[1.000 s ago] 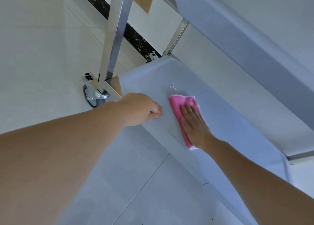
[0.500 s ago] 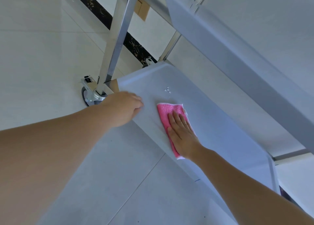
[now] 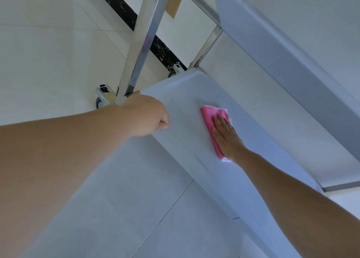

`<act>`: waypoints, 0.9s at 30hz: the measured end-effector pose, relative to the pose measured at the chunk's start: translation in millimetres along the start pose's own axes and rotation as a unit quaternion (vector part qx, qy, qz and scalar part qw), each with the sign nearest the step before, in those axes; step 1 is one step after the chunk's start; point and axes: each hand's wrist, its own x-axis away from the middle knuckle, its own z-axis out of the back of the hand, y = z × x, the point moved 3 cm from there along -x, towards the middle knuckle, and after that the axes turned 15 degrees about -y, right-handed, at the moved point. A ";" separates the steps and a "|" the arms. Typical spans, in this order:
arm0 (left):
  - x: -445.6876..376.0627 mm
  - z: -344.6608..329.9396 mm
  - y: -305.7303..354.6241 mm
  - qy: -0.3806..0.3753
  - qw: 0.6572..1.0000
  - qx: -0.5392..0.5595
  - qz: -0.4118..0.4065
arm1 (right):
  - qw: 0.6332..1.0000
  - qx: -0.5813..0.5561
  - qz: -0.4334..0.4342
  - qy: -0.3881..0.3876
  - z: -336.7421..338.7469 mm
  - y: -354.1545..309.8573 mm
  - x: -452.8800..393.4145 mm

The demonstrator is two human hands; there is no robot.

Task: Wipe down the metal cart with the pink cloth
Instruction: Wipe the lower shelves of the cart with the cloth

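A: We're looking down at the lower shelf (image 3: pixel 183 109) of the metal cart (image 3: pixel 144 43), and the right hand (image 3: pixel 227 139) lies flat, fingers spread a little, pressing the pink cloth (image 3: pixel 209 119) onto the shelf surface near its middle.

B: And the left hand (image 3: pixel 147 114)? It sits curled at the shelf's near-left edge, just beside the upright post. Looks like a bracing grip, though I can't tell exactly what the fingers close on from here.

A: Sensible bracing, I'd say. There's a caster (image 3: pixel 101 100) showing under that corner, so the cart could roll under a firm push.

B: How does this stroke go well, in your view?

A: Keep the palm weight even across the cloth, so the whole folded pad touches, not only the fingertips. Overlap each pass, and run right into the far-left corner, where the raised lip would likely trap dirt.

B: The cloth pokes out past the fingers on the far side.

A: Good, that leading edge can reach the rim first. The upper shelf (image 3: pixel 292 67) hangs close above on the right, so I'd keep the elbow low.
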 end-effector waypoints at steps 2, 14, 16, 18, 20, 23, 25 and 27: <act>1.5 -1.9 1.3 0.025 1.000 -0.017 -0.006 | 0.999 0.045 0.017 -0.007 2.1 15.3 -12.9; 5.4 -2.6 -4.2 0.040 0.998 0.038 -0.001 | 0.989 0.101 -0.095 -0.044 34.0 77.8 -99.5; 6.0 -2.2 -3.4 0.034 0.999 0.037 0.001 | 0.989 0.104 -0.101 -0.041 39.3 78.1 -107.1; 6.3 -1.4 -1.6 0.024 0.999 0.043 0.007 | 0.988 0.102 -0.105 -0.046 43.0 75.1 -109.8; 7.3 -2.3 0.7 0.003 0.998 0.053 0.020 | 0.989 0.102 -0.091 -0.054 42.5 70.1 -107.4; 8.0 1.2 1.2 -0.012 0.998 0.058 0.034 | 0.990 0.124 -0.048 -0.042 40.4 54.1 -104.3; 7.7 2.7 2.0 -0.030 0.998 0.054 0.030 | 0.991 0.129 -0.026 -0.035 38.9 37.7 -99.0; 7.8 4.7 2.5 -0.062 0.997 0.044 0.025 | 0.988 0.149 -0.003 -0.027 35.7 18.2 -91.3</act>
